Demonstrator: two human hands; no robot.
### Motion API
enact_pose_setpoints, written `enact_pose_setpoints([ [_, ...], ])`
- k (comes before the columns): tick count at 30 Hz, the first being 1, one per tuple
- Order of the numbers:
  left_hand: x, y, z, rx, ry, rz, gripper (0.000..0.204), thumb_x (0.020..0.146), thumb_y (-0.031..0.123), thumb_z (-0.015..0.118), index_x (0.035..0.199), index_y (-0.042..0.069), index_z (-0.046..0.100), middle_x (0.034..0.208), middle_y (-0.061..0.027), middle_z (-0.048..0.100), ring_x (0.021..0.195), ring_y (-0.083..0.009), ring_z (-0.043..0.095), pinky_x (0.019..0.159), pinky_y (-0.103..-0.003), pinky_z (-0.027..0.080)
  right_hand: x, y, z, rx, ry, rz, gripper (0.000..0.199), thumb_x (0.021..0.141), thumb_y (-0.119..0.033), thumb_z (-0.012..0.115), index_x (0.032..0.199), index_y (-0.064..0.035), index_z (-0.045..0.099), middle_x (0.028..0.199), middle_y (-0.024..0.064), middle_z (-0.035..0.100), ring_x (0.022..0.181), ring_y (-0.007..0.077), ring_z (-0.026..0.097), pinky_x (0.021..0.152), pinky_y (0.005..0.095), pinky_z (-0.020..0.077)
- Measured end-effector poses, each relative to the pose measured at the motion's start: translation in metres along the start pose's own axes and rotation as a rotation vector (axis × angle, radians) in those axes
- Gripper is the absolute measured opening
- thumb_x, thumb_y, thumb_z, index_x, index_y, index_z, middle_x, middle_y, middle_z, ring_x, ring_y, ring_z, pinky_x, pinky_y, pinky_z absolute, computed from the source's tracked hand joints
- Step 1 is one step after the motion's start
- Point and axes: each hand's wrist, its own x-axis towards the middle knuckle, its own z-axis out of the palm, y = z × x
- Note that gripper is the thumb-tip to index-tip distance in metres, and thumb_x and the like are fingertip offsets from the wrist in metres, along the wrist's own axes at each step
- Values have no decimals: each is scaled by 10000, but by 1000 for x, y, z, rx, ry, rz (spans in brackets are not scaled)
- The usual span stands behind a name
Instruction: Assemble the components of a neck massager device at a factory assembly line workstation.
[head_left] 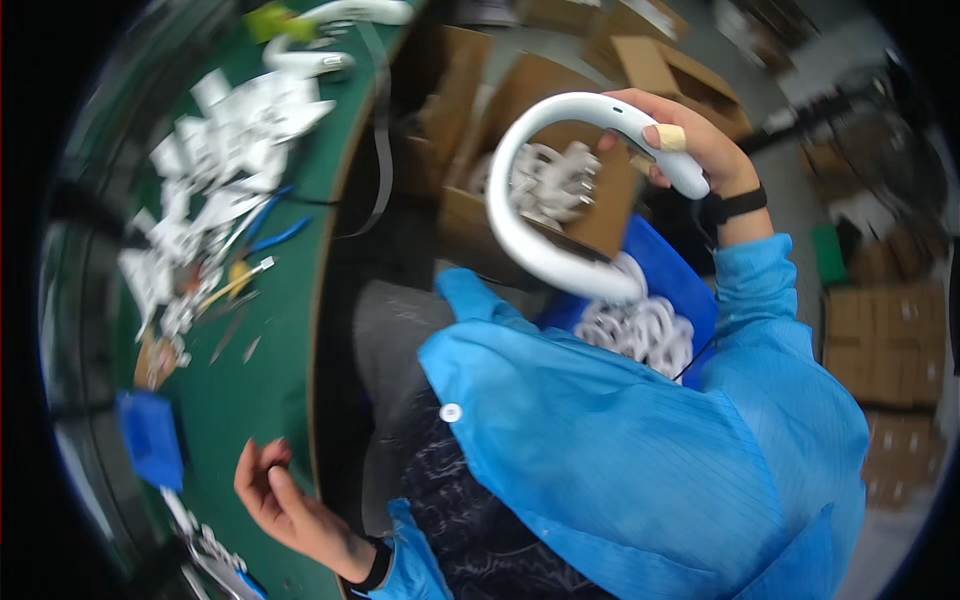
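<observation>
My right hand is closed on one end of a white C-shaped neckband, which looks like a neck fan. The neckband hangs in the air over a cardboard box and a blue bin, its far end near the bin. Pale tape is wrapped around a finger of this hand. My left hand hovers at the near edge of the green table, fingers loosely bent and apart, with nothing visible in it. Black bands circle both wrists.
White paper pieces pile up on the table beside blue-handled pliers and a small blue tray. Coiled white parts fill the blue bin and an open cardboard box. Stacked cartons stand at the right.
</observation>
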Motion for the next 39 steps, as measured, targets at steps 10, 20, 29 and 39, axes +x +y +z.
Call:
enact_pose_setpoints([
  [10, -11, -22, 16, -61, -180, -142, 320, 1072, 117, 501, 1355, -31, 524, 1052, -89, 652, 983, -156, 597, 951, -314, 477, -272, 287, -99, -393, 789, 1020, 630, 768, -314, 781, 1238, 32, 544, 831, 125, 674, 630, 217, 643, 548, 377, 506],
  [20, -8, -30, 11, -31, -225, -168, 318, 1080, 130, 519, 1360, -22, 517, 1077, -89, 668, 1003, -141, 622, 966, -291, 498, -312, 464, 32, -414, 960, 1597, 730, 910, -180, 601, 1561, -95, 280, 1464, 277, 515, 1365, 422, 518, 1125, 505, 425],
  [29, -12, -12, 14, 48, 4, -138, 292, 1008, 110, 626, 1271, -13, 596, 1043, -99, 676, 940, -153, 636, 889, -297, 528, -232, 595, -31, -1573, 205, 635, 278, 877, -281, 629, 895, -36, 760, 904, 161, 737, 805, 401, 675, 759, 525, 534],
  [39, -39, -23, -35, 47, 308, 32, 195, 1009, 90, 623, 1180, -4, 628, 941, -72, 680, 865, -139, 618, 825, -290, 505, 23, 137, 9, -303, 563, -272, 59, 970, -45, 612, 966, 4, 644, 814, -22, 606, 756, 57, 544, 690, 233, 459],
])
